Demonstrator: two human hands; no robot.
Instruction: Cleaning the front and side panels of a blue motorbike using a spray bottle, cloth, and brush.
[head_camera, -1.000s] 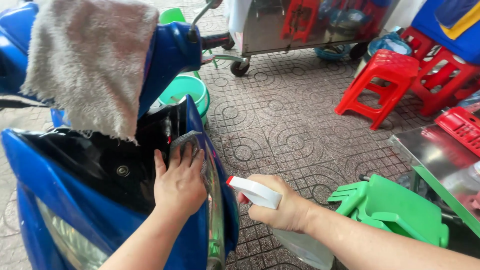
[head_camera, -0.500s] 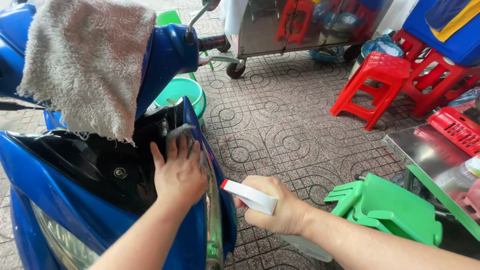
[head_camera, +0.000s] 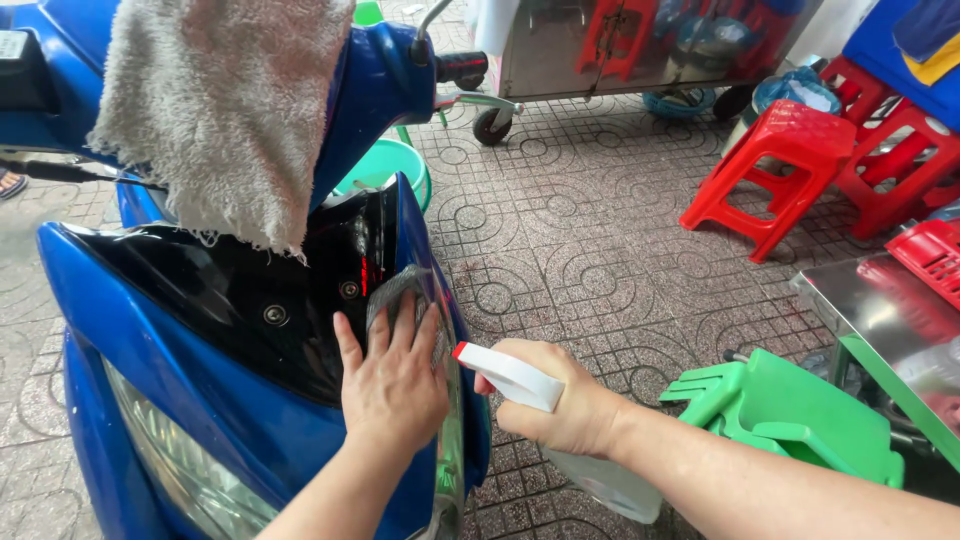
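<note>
Closest in, the left hand (head_camera: 392, 385) lies flat, fingers spread, pressing a grey cloth (head_camera: 398, 292) against the dark inner panel (head_camera: 250, 300) of the blue scooter (head_camera: 160, 400). Just to its right, the right hand (head_camera: 562, 403) is wrapped around the neck of a spray bottle (head_camera: 560, 430), its white and red nozzle aimed at the scooter's edge beside the cloth, the clear body hanging below the wrist.

To do this wipe well, I'd judge: keep the palm flat so the cloth meets the curved panel evenly, work around the two screws there, and keep the nozzle close enough that the mist lands on the panel, not the tiles.

The count, going outward: one scooter, one grey cloth, one spray bottle. One pale towel (head_camera: 225, 110) draped over the handlebar area. One green stool (head_camera: 800, 410) tipped on the paved floor (head_camera: 560, 230) to the right, beside a metal-topped bench (head_camera: 870, 300). One green basin (head_camera: 390, 170) behind the scooter. Farther back, at least two red stools (head_camera: 780, 160), more partly cut off, and one steel cart (head_camera: 600, 50) on wheels.
</note>
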